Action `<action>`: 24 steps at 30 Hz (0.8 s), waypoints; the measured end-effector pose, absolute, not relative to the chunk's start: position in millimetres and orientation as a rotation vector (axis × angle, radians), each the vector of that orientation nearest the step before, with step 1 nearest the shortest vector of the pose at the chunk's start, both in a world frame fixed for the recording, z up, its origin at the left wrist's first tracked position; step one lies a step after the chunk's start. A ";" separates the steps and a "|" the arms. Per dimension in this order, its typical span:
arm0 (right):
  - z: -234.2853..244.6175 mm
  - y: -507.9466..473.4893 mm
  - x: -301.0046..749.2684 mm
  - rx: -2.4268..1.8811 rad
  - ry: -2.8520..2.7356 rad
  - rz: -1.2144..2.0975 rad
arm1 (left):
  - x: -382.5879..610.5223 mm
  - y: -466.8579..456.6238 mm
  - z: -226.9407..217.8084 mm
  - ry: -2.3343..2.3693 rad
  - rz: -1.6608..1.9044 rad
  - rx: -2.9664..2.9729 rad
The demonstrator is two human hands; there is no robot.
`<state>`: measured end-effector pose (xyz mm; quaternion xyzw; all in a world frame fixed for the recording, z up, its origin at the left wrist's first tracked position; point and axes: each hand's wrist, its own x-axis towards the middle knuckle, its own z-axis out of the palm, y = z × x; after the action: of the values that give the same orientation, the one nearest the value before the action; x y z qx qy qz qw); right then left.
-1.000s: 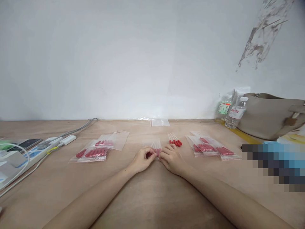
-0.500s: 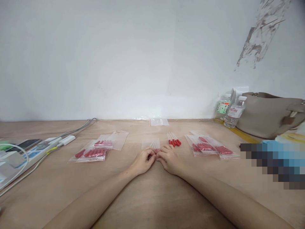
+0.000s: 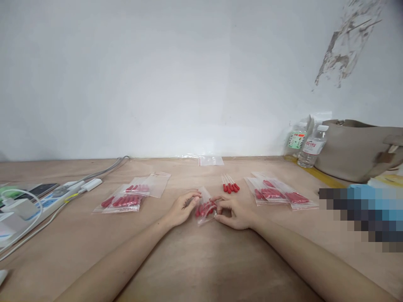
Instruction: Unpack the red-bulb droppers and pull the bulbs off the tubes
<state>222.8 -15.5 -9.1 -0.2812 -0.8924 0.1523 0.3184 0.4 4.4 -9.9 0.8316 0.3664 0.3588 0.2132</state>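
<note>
On the counter (image 3: 203,264), one clear bag (image 3: 204,208) lay between my two hands.
My left hand (image 3: 183,208) was loosely spread at its left edge; my right hand (image 3: 236,214) curled at its right, whether pinching I couldn't tell. Three filled bags (image 3: 127,197) overlapped leftward, three more (image 3: 272,194) rightward. Mine ran roughly away from me, red ends nearer, as did about five loose red-tipped sticks (image 3: 231,188).
</note>
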 end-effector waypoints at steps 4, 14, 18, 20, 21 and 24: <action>-14.0 -9.1 222.8 -0.890 -2.173 0.336 | -7.3 0.0 0.1 0.888 0.634 2.586; -23.3 -5.8 214.9 -1.164 -2.146 0.115 | -8.3 -4.7 -1.0 0.948 0.724 2.659; -18.6 -7.6 213.1 -1.209 -2.240 0.229 | -8.8 -2.6 -4.0 0.945 0.719 2.611; -17.3 -7.8 211.3 -1.225 -2.246 0.315 | -9.3 -1.9 -5.5 0.970 0.743 2.592; -17.2 -7.4 210.2 -1.228 -2.242 0.353 | -9.8 -1.6 -6.4 0.982 0.757 2.580; -17.9 -4.5 206.5 -1.238 -2.196 0.450 | -12.3 -0.4 -9.0 1.010 0.796 2.521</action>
<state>206.5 -4.5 -17.9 -0.4631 -0.8217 0.1683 0.2864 -12.3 -0.4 -9.0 0.8800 0.3526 0.2777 0.1551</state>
